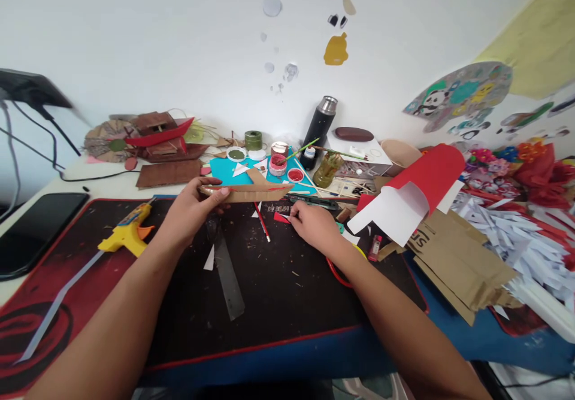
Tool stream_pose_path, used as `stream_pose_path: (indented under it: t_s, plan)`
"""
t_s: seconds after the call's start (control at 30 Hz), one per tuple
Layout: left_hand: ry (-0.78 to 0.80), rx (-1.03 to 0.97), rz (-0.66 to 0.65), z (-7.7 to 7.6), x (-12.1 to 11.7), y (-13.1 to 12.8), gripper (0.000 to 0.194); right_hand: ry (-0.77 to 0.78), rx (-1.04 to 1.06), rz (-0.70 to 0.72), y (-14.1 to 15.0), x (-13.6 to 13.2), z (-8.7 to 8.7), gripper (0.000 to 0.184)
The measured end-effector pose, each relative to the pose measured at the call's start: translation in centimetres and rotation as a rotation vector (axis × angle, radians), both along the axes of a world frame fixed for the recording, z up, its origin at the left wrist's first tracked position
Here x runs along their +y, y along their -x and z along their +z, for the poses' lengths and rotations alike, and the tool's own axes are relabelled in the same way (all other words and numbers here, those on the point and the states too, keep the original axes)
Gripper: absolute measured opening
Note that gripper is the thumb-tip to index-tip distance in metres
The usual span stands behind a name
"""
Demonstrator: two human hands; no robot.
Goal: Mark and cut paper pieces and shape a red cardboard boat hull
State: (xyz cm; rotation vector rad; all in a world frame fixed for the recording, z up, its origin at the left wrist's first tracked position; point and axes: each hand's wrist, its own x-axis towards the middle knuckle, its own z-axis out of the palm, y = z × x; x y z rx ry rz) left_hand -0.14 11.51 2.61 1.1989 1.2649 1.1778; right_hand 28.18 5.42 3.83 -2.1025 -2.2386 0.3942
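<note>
My left hand (200, 202) grips one end of a small cardboard boat (258, 194), thumb on its near side. The boat is raised above the black mat, with red along its upper edge. My right hand (313, 223) is closed, its fingertips on a small piece of red paper (282, 217) by the mat's far side. Between the hands lies a red pencil (262, 223). Nearer to me lie a metal ruler (229, 280) and a white paper scrap (209, 259). A red-and-yellow loop (336, 271), perhaps scissor handles, is partly hidden under my right forearm.
A yellow glue gun (128, 229) lies left, beside a black phone (31, 226). Behind are paint pots (277, 163), a jar (329, 169), a black thermos (320, 121) and a brown model boat (157, 136). Rolled red paper (431, 172) and cardboard (462, 250) lie right.
</note>
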Motion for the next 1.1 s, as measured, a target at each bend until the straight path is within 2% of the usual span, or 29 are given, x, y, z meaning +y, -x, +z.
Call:
stream_pose_path:
  t_s: [0.17, 0.3, 0.47, 0.67, 0.77, 0.9, 1.1]
  plan:
    - [-0.006, 0.065, -0.097, -0.4, 0.1, 0.7, 0.06, -0.005, 0.061, 0.051, 1.6, -0.3, -0.2, 0.011]
    - [-0.019, 0.092, -0.084, -0.5, 0.2, 0.9, 0.06, -0.028, 0.108, 0.075, 2.3, -0.5, -0.6, 0.011]
    - [-0.018, 0.081, -0.033, -0.1, 0.2, 0.8, 0.061, -0.058, 0.138, 0.061, 1.3, -1.2, -1.1, 0.01]
    - [0.004, 0.116, -0.019, 0.5, -0.1, 0.6, 0.067, 0.016, 0.106, 0.171, 0.5, -2.5, -0.7, 0.01]
    - [0.025, 0.148, -0.04, 1.0, -0.3, 0.5, 0.066, 0.016, 0.187, 0.198, 0.1, -2.8, -0.5, 0.011]
    - [0.038, 0.167, -0.07, 1.4, -0.5, 0.5, 0.062, -0.047, 0.328, 0.112, -0.9, -2.6, -0.6, 0.013]
    - [0.066, 0.215, -0.087, 1.6, -0.3, 1.0, 0.072, -0.054, 0.316, 0.05, -1.6, -2.3, -0.7, 0.014]
